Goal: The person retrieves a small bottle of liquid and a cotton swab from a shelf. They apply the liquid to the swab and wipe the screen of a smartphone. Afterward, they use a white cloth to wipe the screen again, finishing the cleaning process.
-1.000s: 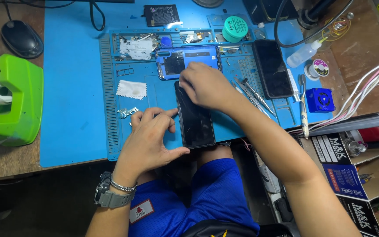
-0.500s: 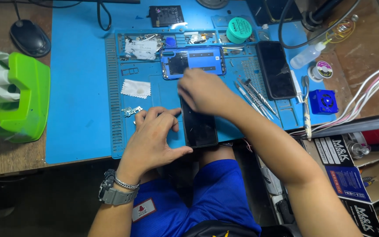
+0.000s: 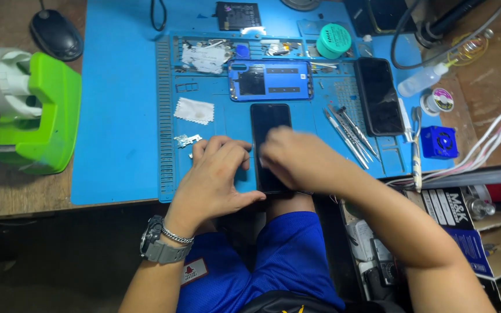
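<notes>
Left hand [image 3: 215,174] flat beside | right hand [image 3: 300,162] on black phone [image 3: 269,124]

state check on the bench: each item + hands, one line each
Black phone: flat, screen dark, under both hands.
Blue phone frame: opened, insides showing.
Second phone: flat, screen dark, untouched.
Green tin: lid on.
Left hand: flat, steadying phone.
Right hand: on phone, blurred.

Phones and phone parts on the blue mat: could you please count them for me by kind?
Black phone under the left hand and right hand: 1
Black phone lying apart at the right: 1
Blue phone frame: 1
Dark square part at the top: 1
Total: 4
</notes>
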